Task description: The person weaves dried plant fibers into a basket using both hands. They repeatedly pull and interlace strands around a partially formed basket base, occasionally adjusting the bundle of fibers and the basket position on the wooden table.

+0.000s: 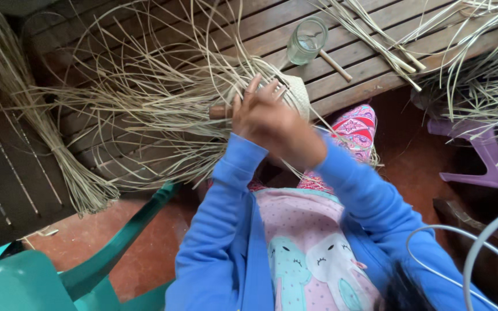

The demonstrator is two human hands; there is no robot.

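Weaving: both hands are working up at the near edge of the wooden tabletop (353, 52), pressed against a small woven piece (296, 92) of pale straw.
Left hand (248, 115): it is sitting on the left of the pair, fingers (253, 86) stretching up over the weave, seemingly pinching strands; the exact grip is blurred.
Right hand (286, 132): it is overlapping the left, closing in from the right; whether it is clenched on anything I cannot tell.
Loose strands (145, 98): they are fanning out left and far from the woven piece, across the slats.
Wooden stick (220, 112): it is poking out leftward from under the hands.
Glass jar (306, 40): it is standing just beyond the weave, with a second stick (335, 65) lying beside it.
Straw bundle (36, 132): it is lying well apart on the left.
Risk: a swinging strand or elbow could be tipping that jar, since it is standing so near; tension slipping at the fingers could be loosening the weave.
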